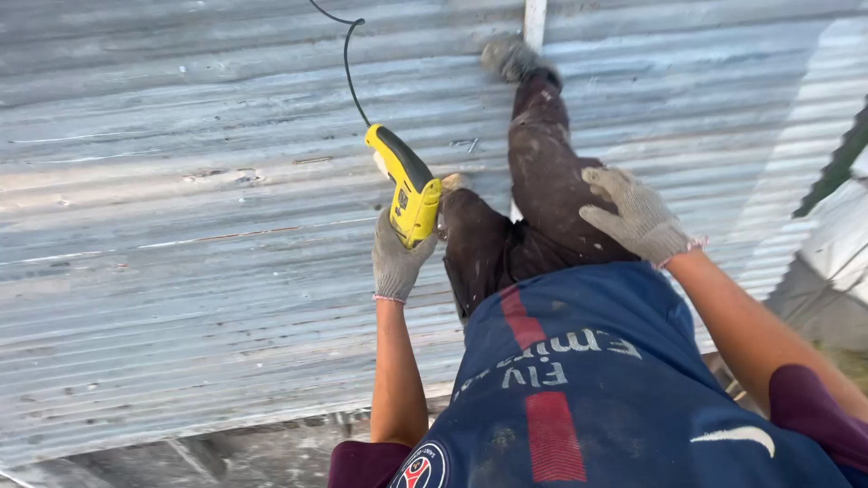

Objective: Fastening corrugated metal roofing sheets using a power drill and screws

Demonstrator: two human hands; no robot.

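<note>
My left hand (395,258), in a grey work glove, grips a yellow and black power drill (409,185) by its handle, beside my left knee. The drill's black cable (347,63) runs up and away over the roof. My right hand (637,217), also gloved, rests flat on my right thigh with fingers spread, holding nothing. I am on a corrugated metal roof sheet (181,226), wearing dirty dark trousers (542,172) and a blue shirt with a red stripe (579,389).
My foot (511,56) is braced near a narrow white strip (534,23) at the top. The sheet's lower edge (226,425) runs along the bottom left. The roof ends at the right, where a grey surface (836,244) lies beyond.
</note>
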